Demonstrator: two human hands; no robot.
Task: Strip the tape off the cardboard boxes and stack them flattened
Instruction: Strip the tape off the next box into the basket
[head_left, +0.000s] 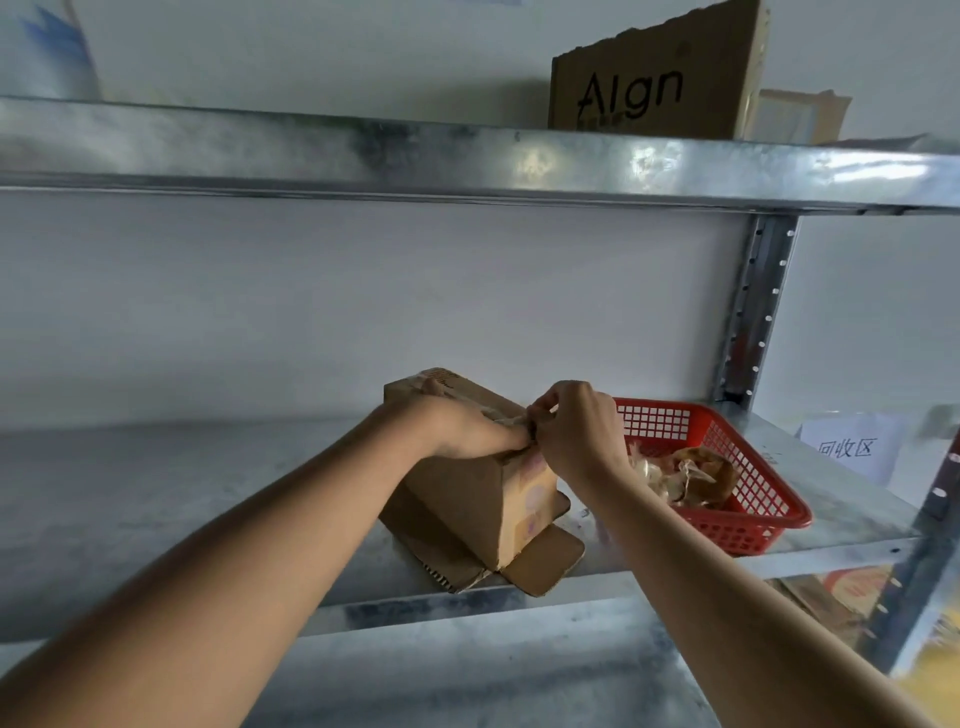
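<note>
On the middle shelf, close to its front edge, the box stands with its bottom flaps splayed open on the metal, one corner turned toward me, and both my hands meet at its top edge. My left hand lies over the top from the left, fingers curled down on the cardboard to hold it steady. My right hand comes in from the right, thumb and fingertips pinching what looks like a strip of clear tape at the top seam; the strip is blurred, so I cannot tell how much of it is free. That seam runs away from me toward the far left, so I judge the peel should go along it, with the right hand, which already has the tape, pulling back and to the right while the left bears down. Just beyond my right wrist sits the red basket, with crumpled tape scraps in it, near enough to drop this strip in. Farther up, on the top shelf, another box waits.
</note>
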